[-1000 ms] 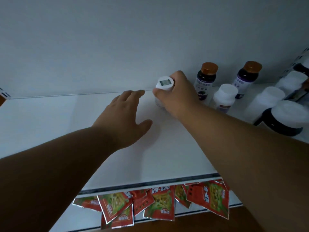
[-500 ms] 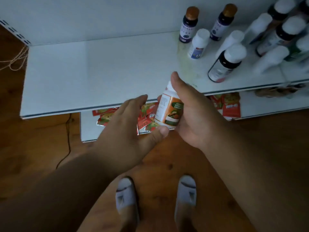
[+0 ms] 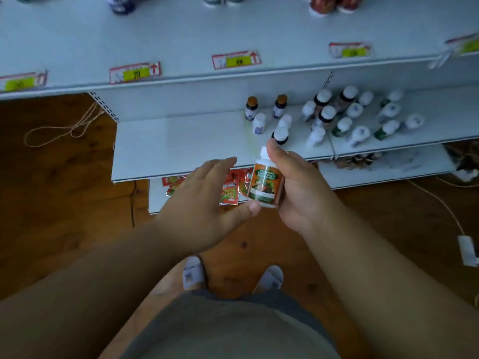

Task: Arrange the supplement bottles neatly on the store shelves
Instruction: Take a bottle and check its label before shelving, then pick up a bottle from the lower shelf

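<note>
Right hand (image 3: 298, 187) grips bottle (image 3: 265, 186); left hand (image 3: 204, 203) open, thumb at base. Set upright on shelf (image 3: 181, 143), label out.

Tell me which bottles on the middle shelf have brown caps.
The two small dark bottles at the back-left of the group, left one and right one. Every other bottle on that shelf has a white cap.

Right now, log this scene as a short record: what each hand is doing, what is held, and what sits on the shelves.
held item: orange-label bottle, white cap, upright
right hand: grips the bottle, thumb on its cap
left hand: fingers straight, thumb tip touching the bottle's base
middle shelf: left part bare, bottles clustered on the right
bottom shelf: red packets at the front edge
top shelf: price tags along the edge
floor: wood
</note>
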Demonstrator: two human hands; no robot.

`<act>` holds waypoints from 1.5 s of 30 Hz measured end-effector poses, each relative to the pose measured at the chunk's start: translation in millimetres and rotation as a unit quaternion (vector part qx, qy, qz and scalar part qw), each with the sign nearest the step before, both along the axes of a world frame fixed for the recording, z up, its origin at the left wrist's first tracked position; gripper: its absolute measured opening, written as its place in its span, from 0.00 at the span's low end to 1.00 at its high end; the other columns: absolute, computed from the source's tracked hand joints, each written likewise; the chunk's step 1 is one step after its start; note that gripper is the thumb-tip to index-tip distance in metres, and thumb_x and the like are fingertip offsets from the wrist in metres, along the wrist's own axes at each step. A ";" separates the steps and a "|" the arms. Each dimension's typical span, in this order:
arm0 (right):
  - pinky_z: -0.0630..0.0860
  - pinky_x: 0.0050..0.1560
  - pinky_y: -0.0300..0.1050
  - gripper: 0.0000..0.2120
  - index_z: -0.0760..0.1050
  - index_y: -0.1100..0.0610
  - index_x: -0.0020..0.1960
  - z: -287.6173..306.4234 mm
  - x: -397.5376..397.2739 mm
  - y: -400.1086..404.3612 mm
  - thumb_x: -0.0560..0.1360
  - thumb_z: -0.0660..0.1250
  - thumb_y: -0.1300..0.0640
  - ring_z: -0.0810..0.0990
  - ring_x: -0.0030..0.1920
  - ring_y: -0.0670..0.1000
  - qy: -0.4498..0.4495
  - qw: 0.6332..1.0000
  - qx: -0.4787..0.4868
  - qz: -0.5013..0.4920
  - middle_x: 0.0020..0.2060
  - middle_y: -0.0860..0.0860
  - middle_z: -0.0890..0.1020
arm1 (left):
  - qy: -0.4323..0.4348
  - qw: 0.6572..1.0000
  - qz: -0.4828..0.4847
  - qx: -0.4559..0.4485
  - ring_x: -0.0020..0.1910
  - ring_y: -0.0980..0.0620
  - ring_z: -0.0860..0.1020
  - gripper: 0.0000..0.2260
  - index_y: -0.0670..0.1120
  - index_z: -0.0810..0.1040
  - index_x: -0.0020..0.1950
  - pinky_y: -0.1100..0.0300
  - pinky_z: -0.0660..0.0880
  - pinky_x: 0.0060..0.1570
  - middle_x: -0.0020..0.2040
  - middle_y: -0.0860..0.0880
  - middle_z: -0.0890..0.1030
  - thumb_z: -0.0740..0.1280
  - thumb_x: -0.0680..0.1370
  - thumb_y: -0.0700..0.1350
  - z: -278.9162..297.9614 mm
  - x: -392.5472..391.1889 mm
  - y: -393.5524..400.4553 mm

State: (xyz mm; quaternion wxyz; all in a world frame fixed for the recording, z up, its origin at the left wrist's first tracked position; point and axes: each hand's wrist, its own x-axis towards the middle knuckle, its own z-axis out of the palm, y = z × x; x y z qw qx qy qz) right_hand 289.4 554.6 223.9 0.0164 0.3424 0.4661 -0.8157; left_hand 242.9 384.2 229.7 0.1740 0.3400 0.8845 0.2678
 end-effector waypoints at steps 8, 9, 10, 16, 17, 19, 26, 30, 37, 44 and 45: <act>0.77 0.58 0.66 0.23 0.78 0.59 0.47 95.1 -3.0 73.5 0.64 0.74 0.41 0.82 0.45 0.56 0.100 0.986 0.128 0.020 0.41 0.57 0.81 | 0.061 0.996 0.013 0.065 0.71 0.58 0.61 0.40 0.56 0.54 0.78 0.65 0.57 0.64 0.75 0.56 0.63 0.55 0.72 0.75 63.0 16.4 65.9; 0.77 0.59 0.65 0.24 0.78 0.59 0.48 102.3 -6.1 76.6 0.65 0.73 0.40 0.83 0.45 0.55 0.101 0.983 0.151 0.024 0.41 0.56 0.82 | 0.074 0.995 0.016 0.062 0.71 0.57 0.62 0.40 0.56 0.54 0.78 0.64 0.57 0.64 0.76 0.56 0.63 0.56 0.72 0.74 69.4 14.1 70.0; 0.77 0.59 0.63 0.24 0.77 0.59 0.48 107.0 -9.3 79.6 0.66 0.73 0.40 0.83 0.45 0.54 0.102 0.980 0.169 0.029 0.41 0.55 0.82 | 0.086 0.994 0.017 0.058 0.72 0.57 0.62 0.39 0.56 0.54 0.78 0.64 0.57 0.64 0.76 0.56 0.62 0.56 0.72 0.74 75.1 11.3 73.7; 0.80 0.57 0.63 0.28 0.78 0.57 0.48 120.1 -46.8 84.3 0.62 0.77 0.36 0.85 0.49 0.57 0.110 0.962 0.242 0.066 0.45 0.57 0.84 | 0.104 0.992 0.009 0.075 0.71 0.58 0.63 0.40 0.56 0.58 0.77 0.61 0.61 0.67 0.74 0.57 0.66 0.53 0.71 0.76 89.4 -27.7 83.9; 0.80 0.56 0.63 0.25 0.78 0.57 0.47 121.1 -56.9 83.0 0.64 0.76 0.38 0.85 0.48 0.57 0.112 0.960 0.247 0.067 0.44 0.56 0.84 | 0.107 0.991 0.008 0.078 0.70 0.58 0.64 0.39 0.56 0.58 0.77 0.60 0.62 0.67 0.73 0.57 0.66 0.53 0.72 0.75 88.7 -37.5 82.9; 0.80 0.55 0.63 0.21 0.77 0.56 0.46 122.8 -78.8 78.4 0.68 0.76 0.40 0.85 0.47 0.57 0.115 0.956 0.260 0.070 0.43 0.55 0.84 | 0.116 0.990 0.008 0.082 0.70 0.58 0.64 0.37 0.56 0.59 0.76 0.59 0.63 0.67 0.72 0.57 0.67 0.53 0.72 0.75 87.0 -59.5 78.8; 0.82 0.52 0.59 0.19 0.78 0.49 0.47 123.6 -174.8 63.6 0.68 0.71 0.35 0.85 0.46 0.50 0.099 0.913 0.387 0.086 0.42 0.48 0.85 | 0.126 0.990 -0.011 0.062 0.70 0.55 0.65 0.38 0.56 0.56 0.77 0.60 0.62 0.65 0.74 0.55 0.66 0.53 0.72 0.75 75.8 -163.7 59.5; 0.81 0.54 0.50 0.13 0.76 0.49 0.52 117.9 -231.3 59.4 0.74 0.71 0.43 0.82 0.48 0.46 0.051 0.859 0.496 0.114 0.45 0.44 0.82 | 0.118 0.993 -0.024 -0.009 0.73 0.50 0.62 0.41 0.53 0.54 0.79 0.53 0.61 0.71 0.76 0.52 0.62 0.55 0.72 0.74 59.8 -233.0 51.8; 0.76 0.43 0.46 0.11 0.79 0.55 0.52 102.9 -306.2 60.4 0.74 0.73 0.51 0.80 0.43 0.48 0.015 0.733 0.654 0.188 0.45 0.49 0.82 | 0.114 0.983 -0.034 -0.140 0.79 0.46 0.45 0.46 0.48 0.45 0.80 0.48 0.47 0.77 0.81 0.47 0.46 0.54 0.73 0.75 29.3 -302.0 77.9; 0.78 0.51 0.50 0.14 0.78 0.55 0.57 75.4 -334.7 64.7 0.73 0.72 0.54 0.79 0.50 0.50 0.024 0.723 0.673 0.155 0.52 0.50 0.81 | 0.152 0.977 -0.031 -0.143 0.79 0.45 0.42 0.42 0.44 0.45 0.80 0.48 0.43 0.77 0.80 0.44 0.47 0.48 0.76 0.71 8.1 -322.4 91.5; 0.78 0.51 0.48 0.15 0.76 0.55 0.58 73.0 -334.2 65.0 0.73 0.73 0.55 0.79 0.51 0.50 0.028 0.733 0.665 0.143 0.52 0.49 0.80 | 0.151 0.978 -0.028 -0.144 0.79 0.46 0.42 0.42 0.44 0.45 0.80 0.48 0.43 0.77 0.80 0.44 0.46 0.46 0.76 0.71 6.8 -322.2 91.6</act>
